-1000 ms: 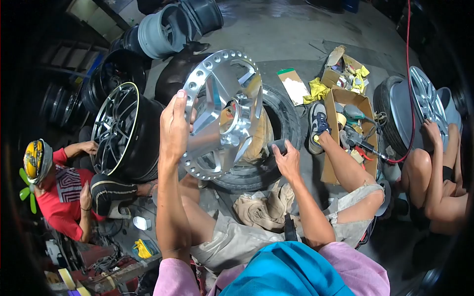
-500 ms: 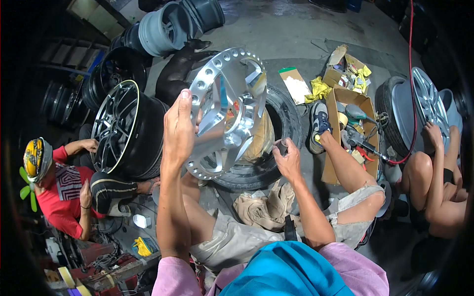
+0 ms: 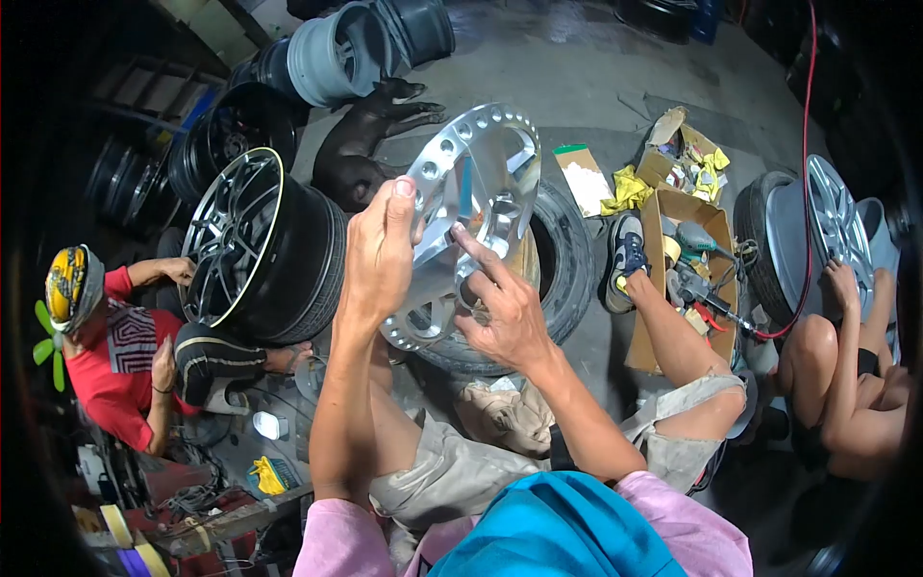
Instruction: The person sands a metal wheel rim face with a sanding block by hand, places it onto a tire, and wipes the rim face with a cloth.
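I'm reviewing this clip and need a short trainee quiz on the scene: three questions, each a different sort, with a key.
1. Multiple choice: what does the person's left hand grip?
A) a red hose
B) a silver wheel disc
C) a yellow cloth

2. True or false: the person's right hand rests down on a knee.

3. Fill in the missing word: the black dog lies on the ____.

Key:
1. B; the fingers and thumb hold the disc near its edge.
2. False; that hand is raised at the disc, with a finger extended toward the spokes.
3. floor
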The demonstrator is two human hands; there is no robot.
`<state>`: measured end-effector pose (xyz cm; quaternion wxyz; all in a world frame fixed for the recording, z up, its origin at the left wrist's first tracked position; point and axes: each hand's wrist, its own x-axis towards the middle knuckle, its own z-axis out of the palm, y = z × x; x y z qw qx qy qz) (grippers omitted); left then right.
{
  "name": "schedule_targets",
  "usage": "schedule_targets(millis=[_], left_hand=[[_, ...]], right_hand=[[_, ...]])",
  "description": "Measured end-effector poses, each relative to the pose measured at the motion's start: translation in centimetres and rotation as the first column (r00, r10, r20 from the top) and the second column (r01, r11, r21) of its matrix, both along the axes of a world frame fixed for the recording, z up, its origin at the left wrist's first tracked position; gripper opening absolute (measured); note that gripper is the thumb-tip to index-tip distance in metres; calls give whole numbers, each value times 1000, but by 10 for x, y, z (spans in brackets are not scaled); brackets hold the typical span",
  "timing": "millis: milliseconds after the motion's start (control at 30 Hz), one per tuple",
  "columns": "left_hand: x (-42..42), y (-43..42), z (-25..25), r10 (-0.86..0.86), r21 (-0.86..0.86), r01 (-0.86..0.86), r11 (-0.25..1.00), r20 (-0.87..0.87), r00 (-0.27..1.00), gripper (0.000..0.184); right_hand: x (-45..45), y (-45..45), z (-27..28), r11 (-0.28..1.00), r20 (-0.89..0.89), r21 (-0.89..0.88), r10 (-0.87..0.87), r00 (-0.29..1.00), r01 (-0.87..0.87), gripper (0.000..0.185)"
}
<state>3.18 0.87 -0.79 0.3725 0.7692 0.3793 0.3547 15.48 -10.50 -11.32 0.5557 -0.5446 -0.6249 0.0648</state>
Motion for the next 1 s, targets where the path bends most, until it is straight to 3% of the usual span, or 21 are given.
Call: schedule_targets(millis=[67, 300, 667, 733, 867, 933, 1000], left_hand=[[-2, 1, 0, -16, -14, 16, 1000, 9, 1000, 54], [-1, -3, 4, -43, 7, 43, 999, -26, 999, 50], [-1, -5, 7, -38, 43, 40, 998, -41, 998, 53], [-2, -6, 7, -41, 37, 42, 998, -42, 998, 52], [-9, -9, 1, -29, 62, 30, 998, -14, 999, 52], [-19, -7, -6, -30, -129, 35, 991, 44, 999, 50], [-26, -6, -11, -61, -135, 69, 988, 62, 996, 52]], right_hand=[[-5, 1, 2, 998, 11, 63, -11, 1000, 11, 28], [-37, -15, 13, 997, -59, 8, 82, 995, -82, 27], [-1, -4, 14, 999, 35, 45, -14, 999, 12, 24], [0, -10, 13, 999, -256, 34, -7, 967, 16, 19], [23, -24, 0, 971, -161, 56, -220, 962, 232, 23], [31, -31, -13, 971, -159, 17, -233, 959, 239, 25], [33, -35, -19, 969, -162, -27, -245, 956, 244, 27]])
